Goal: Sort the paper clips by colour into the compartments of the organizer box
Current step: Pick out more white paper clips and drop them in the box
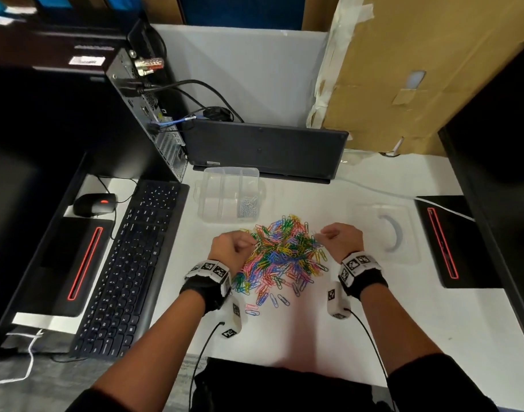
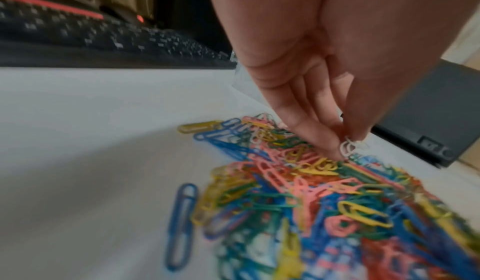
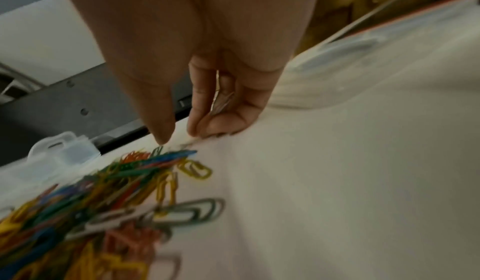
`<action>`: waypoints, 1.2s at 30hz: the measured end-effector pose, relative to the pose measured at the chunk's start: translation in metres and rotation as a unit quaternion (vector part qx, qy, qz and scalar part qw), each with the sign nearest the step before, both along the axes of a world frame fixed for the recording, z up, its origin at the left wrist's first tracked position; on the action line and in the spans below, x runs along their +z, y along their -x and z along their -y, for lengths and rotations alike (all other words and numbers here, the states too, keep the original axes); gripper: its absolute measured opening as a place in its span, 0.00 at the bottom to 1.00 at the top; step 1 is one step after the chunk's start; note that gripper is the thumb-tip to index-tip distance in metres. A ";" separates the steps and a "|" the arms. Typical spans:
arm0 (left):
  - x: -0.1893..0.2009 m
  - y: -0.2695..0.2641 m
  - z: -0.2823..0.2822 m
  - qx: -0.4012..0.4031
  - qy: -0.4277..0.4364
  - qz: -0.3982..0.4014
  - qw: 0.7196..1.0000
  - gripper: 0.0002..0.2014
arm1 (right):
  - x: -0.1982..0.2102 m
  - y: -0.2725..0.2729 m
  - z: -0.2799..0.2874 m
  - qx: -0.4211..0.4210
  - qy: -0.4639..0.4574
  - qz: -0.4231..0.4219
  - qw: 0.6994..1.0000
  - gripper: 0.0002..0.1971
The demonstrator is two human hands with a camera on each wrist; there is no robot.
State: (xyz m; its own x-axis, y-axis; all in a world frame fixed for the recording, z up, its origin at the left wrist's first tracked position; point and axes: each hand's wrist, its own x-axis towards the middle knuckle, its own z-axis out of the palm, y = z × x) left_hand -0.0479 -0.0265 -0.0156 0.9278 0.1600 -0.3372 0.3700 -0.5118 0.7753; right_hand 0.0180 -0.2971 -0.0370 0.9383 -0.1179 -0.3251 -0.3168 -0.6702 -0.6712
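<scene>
Bare white desk (image 1: 329, 337) near me and right of the paper clip pile (image 1: 280, 257) gives my hands room. Organizer box (image 1: 229, 194) stands just behind the pile, laptop (image 1: 266, 150) behind that. Keyboard (image 1: 130, 263) blocks the left, clear lid (image 1: 387, 230) the right.

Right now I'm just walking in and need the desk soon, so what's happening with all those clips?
A person is sorting a mixed pile of coloured paper clips on the desk. The left hand pinches white clips above the pile; the right hand holds a few pale clips. The clear organizer box holds only silvery-white clips in one compartment.
</scene>
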 end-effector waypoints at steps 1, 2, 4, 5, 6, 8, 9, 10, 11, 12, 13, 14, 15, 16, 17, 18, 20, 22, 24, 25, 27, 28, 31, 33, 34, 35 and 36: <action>0.000 -0.002 0.002 0.011 0.040 -0.001 0.999 0.07 | -0.001 0.000 -0.003 0.003 0.020 0.006 1.000 0.08; 0.001 -0.003 0.005 0.014 0.077 -0.006 0.997 0.09 | -0.001 0.000 -0.007 0.012 0.044 0.012 0.999 0.07; 0.001 -0.006 0.012 0.017 0.141 -0.028 0.989 0.11 | 0.002 0.001 -0.014 0.035 0.075 0.013 0.997 0.05; 0.002 -0.009 0.016 0.022 0.161 -0.039 0.986 0.12 | 0.005 0.002 -0.017 0.047 0.080 0.009 0.996 0.05; 0.003 -0.011 0.020 0.026 0.169 -0.049 0.984 0.11 | 0.007 0.002 -0.018 0.058 0.084 0.006 0.995 0.05; 0.004 -0.015 0.027 0.031 0.171 -0.070 0.982 0.13 | 0.007 0.001 -0.014 0.070 0.074 0.001 0.995 0.06; 0.003 -0.017 0.030 0.034 0.166 -0.076 0.983 0.15 | 0.007 0.000 -0.011 0.075 0.060 -0.005 0.995 0.06; 0.004 -0.019 0.033 0.036 0.159 -0.078 0.983 0.18 | 0.005 -0.001 -0.007 0.073 0.031 -0.018 0.997 0.05; 0.003 -0.021 0.035 0.039 0.156 -0.082 0.984 0.19 | 0.004 -0.001 -0.004 0.053 -0.028 -0.041 0.997 0.05; 0.004 -0.023 0.038 0.041 0.159 -0.086 0.983 0.19 | 0.005 0.001 0.000 0.012 -0.123 -0.075 0.990 0.06; 0.006 -0.025 0.042 0.042 0.171 -0.093 0.980 0.19 | 0.005 0.004 0.002 -0.047 -0.240 -0.110 0.963 0.09; 0.008 -0.027 0.046 0.042 0.183 -0.101 0.977 0.18 | 0.007 0.008 0.003 -0.099 -0.354 -0.142 0.919 0.11; 0.008 -0.028 0.050 0.041 0.194 -0.109 0.974 0.18 | 0.009 0.012 0.003 -0.134 -0.444 -0.167 0.870 0.12; 0.009 -0.029 0.054 0.036 0.198 -0.113 0.973 0.17 | 0.013 0.016 0.003 -0.151 -0.502 -0.188 0.830 0.12; 0.008 -0.030 0.058 0.025 0.182 -0.108 0.977 0.16 | 0.016 0.018 0.002 -0.159 -0.539 -0.205 0.801 0.11; 0.007 -0.030 0.062 0.004 0.145 -0.092 0.985 0.13 | 0.018 0.021 0.001 -0.160 -0.556 -0.216 0.786 0.11; 0.006 -0.031 0.068 -0.055 0.044 -0.043 0.997 0.07 | 0.020 0.025 -0.002 -0.163 -0.554 -0.223 0.785 0.10; 0.004 -0.035 0.074 -0.138 -0.042 0.022 0.989 0.05 | 0.019 0.026 -0.004 -0.168 -0.517 -0.226 0.808 0.11; 0.001 -0.039 0.080 -0.210 -0.113 0.051 0.970 0.11 | 0.013 0.026 -0.003 -0.145 -0.439 -0.206 0.863 0.11; 0.000 -0.040 0.083 -0.235 -0.146 0.057 0.959 0.16 | 0.009 0.025 -0.002 -0.109 -0.360 -0.177 0.909 0.09; -0.003 -0.041 0.090 -0.268 -0.197 0.056 0.941 0.22 | 0.005 0.024 0.002 0.000 -0.141 -0.097 0.985 0.04; -0.005 -0.042 0.093 -0.281 -0.221 0.056 0.932 0.23 | 0.005 0.024 0.001 0.031 -0.071 -0.061 0.995 0.03; -0.009 -0.043 0.096 -0.295 -0.266 0.066 0.915 0.19 | 0.004 0.026 -0.004 0.069 -0.003 -0.016 0.998 0.11; -0.010 -0.045 0.094 -0.286 -0.246 0.075 0.923 0.16 | 0.003 0.027 -0.009 0.094 0.026 -0.010 0.995 0.12; -0.010 -0.045 0.092 -0.282 -0.234 0.076 0.927 0.14 | 0.001 0.027 -0.010 0.103 0.033 -0.005 0.994 0.11; -0.011 -0.045 0.090 -0.279 -0.225 0.077 0.930 0.12 | 0.000 0.027 -0.011 0.107 0.038 -0.001 0.993 0.09; -0.011 -0.046 0.088 -0.278 -0.217 0.075 0.933 0.10 | 0.000 0.026 -0.011 0.112 0.040 0.005 0.993 0.08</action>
State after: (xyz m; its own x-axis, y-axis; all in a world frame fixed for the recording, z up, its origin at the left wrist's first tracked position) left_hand -0.0021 -0.1141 -0.0268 0.9396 -0.2681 -0.2130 -0.1414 -0.8704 0.4715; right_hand -0.0083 -0.2863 -0.0371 0.9468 0.0683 -0.3144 -0.1482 -0.7747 -0.6147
